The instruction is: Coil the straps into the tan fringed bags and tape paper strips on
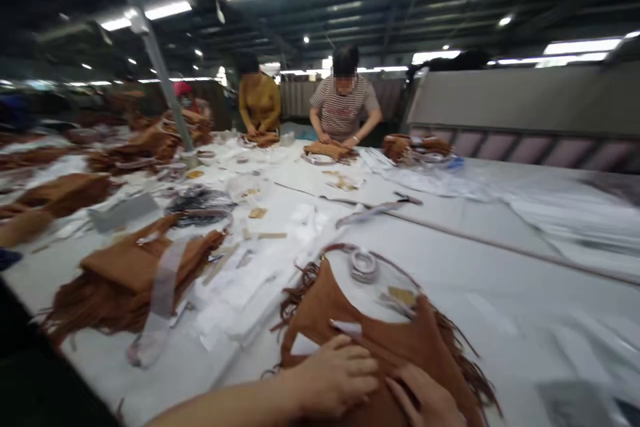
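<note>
A brown fringed bag (pixel 325 300) lies on the white table in front of me, its thin strap (pixel 395 263) looped out beyond its top edge. My left hand (pixel 333 373) rests on the bag with bent fingers, gripping the material near its middle. Close beside it, my right hand (pixel 425 397) is partly cut off by the bottom edge; thumb and fingers pinch the brown material. Just beyond my left fingers, white slips (pixel 347 328) stick out of the bag. A small roll of tape or strap (pixel 363 265) sits inside the strap loop.
Another fringed bag (pixel 130 267) with a pale strap lies to the left, near a dark plastic bundle (pixel 200 200). A long cord (pixel 475 237) crosses the table. Across it, two people (pixel 345 107) handle brown pieces. A metal post (pixel 155 53) rises at left.
</note>
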{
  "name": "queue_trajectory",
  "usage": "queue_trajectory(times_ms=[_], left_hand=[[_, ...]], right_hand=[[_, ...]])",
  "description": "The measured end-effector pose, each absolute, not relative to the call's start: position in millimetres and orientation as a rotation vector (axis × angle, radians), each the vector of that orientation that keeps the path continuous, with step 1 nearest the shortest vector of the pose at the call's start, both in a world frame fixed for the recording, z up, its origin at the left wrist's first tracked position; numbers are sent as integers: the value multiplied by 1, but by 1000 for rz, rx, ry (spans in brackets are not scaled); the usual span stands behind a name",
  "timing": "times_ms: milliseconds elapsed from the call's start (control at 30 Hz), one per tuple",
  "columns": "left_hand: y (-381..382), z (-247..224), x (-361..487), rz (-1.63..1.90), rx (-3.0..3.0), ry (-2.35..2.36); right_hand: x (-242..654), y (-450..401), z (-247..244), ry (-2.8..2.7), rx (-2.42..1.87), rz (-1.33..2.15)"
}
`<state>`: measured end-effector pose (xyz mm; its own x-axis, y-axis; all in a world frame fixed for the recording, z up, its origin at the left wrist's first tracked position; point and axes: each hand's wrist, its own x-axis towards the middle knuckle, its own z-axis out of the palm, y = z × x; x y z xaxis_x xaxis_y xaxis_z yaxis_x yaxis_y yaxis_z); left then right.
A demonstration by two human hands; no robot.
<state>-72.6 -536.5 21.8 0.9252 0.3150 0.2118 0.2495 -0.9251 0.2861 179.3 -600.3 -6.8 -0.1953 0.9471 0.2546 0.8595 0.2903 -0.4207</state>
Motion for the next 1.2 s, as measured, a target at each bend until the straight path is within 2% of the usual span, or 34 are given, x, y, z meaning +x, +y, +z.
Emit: queue_trajectory(times_ms=[200,300,433,600,833,1200], left_hand=[[-540,12,-63,334,2700,404],[-542,14,-64,344,2718,425],[-547,14,-63,384,2741,455],[-547,10,-64,410,2754,461],[-548,10,-65,419,2762,475],[-550,8,-68,420,2727,423]], right_hand=[[169,-614,11,-2015,-1656,259],[164,-588,25,-1845,-1739,201],[152,-532,39,-1726,-2142,288],[122,-475,24,-1631,-2353,349],[128,-472,5,-1522,-2210,553],[157,-499,20,-1103,-1821,987]])
